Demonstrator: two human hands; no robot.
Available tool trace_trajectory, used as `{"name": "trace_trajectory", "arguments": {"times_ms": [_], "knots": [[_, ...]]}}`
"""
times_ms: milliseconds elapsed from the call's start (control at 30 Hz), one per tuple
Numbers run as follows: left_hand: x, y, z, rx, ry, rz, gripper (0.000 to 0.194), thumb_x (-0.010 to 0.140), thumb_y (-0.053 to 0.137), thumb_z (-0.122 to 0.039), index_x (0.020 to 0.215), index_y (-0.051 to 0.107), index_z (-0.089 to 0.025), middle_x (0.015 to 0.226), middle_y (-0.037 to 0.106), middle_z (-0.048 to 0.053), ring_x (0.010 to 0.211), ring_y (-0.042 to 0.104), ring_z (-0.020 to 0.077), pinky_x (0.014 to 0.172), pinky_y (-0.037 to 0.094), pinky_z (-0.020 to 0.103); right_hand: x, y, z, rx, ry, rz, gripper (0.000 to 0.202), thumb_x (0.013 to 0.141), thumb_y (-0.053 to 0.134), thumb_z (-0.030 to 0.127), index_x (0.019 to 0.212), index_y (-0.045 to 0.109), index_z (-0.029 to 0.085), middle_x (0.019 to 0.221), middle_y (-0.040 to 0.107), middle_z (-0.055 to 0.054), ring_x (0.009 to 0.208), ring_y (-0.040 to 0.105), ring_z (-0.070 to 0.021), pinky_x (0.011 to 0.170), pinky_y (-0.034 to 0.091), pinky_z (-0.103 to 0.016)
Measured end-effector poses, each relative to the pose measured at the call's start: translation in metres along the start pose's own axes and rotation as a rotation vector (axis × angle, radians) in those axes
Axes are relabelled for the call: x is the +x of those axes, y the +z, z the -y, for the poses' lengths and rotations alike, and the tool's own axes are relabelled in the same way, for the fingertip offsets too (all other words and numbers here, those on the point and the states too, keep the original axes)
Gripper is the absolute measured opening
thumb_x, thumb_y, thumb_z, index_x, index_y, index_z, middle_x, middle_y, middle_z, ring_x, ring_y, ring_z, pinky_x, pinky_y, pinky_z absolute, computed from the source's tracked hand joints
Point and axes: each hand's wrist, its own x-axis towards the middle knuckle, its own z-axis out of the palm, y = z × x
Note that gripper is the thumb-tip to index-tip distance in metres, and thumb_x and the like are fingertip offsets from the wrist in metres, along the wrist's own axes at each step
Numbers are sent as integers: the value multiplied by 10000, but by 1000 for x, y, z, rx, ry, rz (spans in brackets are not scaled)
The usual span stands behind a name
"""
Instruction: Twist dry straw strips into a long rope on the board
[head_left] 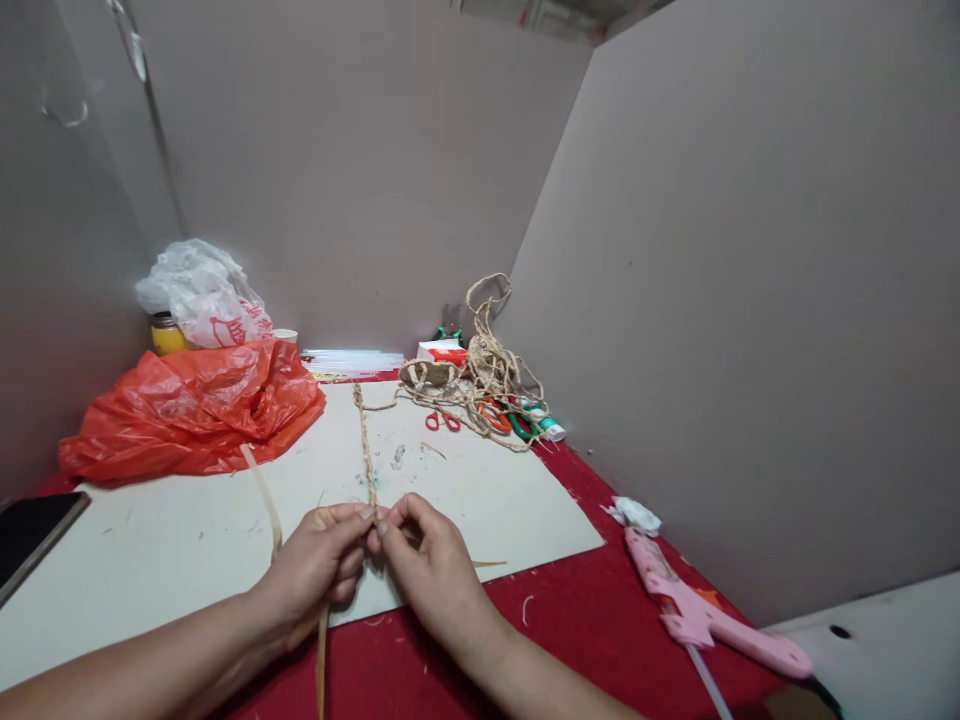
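A narrow tan braid [366, 445] runs away from me across the white board, its near end between my hands. My left hand [319, 560] is closed, thumb and forefinger pinching that end. Close beside it, my right hand [427, 560] pinches the same end with thumb and finger. Flat straw-like strips come out around the hands: one strip [265, 497] curves up beyond the left hand, another strip [322, 660] hangs below it, and a thin tip [489, 564] sticks out right of my right hand. The exact crossing of the strips is hidden by my fingers.
The white board [187, 540] lies on a red cloth [540, 620]. A red plastic bag [202, 410] is at left, near a dark phone [34, 540]. Tangled rope [495, 375] and red-handled scissors [442, 422] lie at back right. A pink glue gun [697, 605] rests at right.
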Motion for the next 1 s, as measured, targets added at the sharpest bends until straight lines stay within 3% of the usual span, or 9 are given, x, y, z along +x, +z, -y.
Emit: {"name": "trace_trajectory", "arguments": {"times_ms": [400,567,833,1000], "knots": [[-2,2,-1,59,17,-3,312,824,547,-430,657,503,-170,394,202,-109,343,108,27,351,100,184,1,2,-5,48,70,-46,166,816,492,261,670,489,181,653,631,1,592,546,-119,580,403,-216],[-3,3,-3,46,10,15,203,778,620,-335,711,528,-167,430,217,-113,364,103,22,356,112,175,2,2,-2,145,105,-60,154,792,497,238,652,463,182,616,587,14,597,544,-119,567,400,-211],[3,1,0,82,16,-38,293,792,591,-415,650,511,-172,381,234,-109,325,125,29,347,104,194,1,0,2,189,128,-26,176,786,512,251,634,473,172,613,571,14,573,499,-102,551,383,-202],[2,4,-4,131,2,-67,307,787,582,-416,623,519,-164,355,257,-102,313,140,32,349,90,199,8,-20,1,231,235,81,173,773,552,326,828,555,162,519,443,71,455,362,-77,443,272,-188]]}}
